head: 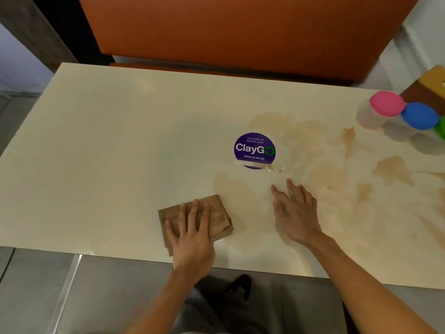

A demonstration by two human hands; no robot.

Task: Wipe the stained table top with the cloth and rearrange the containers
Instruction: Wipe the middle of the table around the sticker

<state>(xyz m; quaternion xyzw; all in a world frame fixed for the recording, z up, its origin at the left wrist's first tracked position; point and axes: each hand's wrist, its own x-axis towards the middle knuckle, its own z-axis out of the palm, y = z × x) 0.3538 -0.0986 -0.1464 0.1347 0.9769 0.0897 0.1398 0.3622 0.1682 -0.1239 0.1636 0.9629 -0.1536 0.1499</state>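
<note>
On the cream table top (108,141), left hand (192,227) at 6 o'clock pressing flat-fingered on folded brown cloth (216,213), right hand (295,213) spread flat on tan stains (325,174), clear pink-lidded (386,103) and blue-lidded (420,115) containers at 2 o'clock, contents unclear.

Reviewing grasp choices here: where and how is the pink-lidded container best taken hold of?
Probably by its clear body just under the pink lid, on the pink-lidded container, coming from its left: that side faces bare table, while the blue-lidded container and a brown box crowd its right.
</note>
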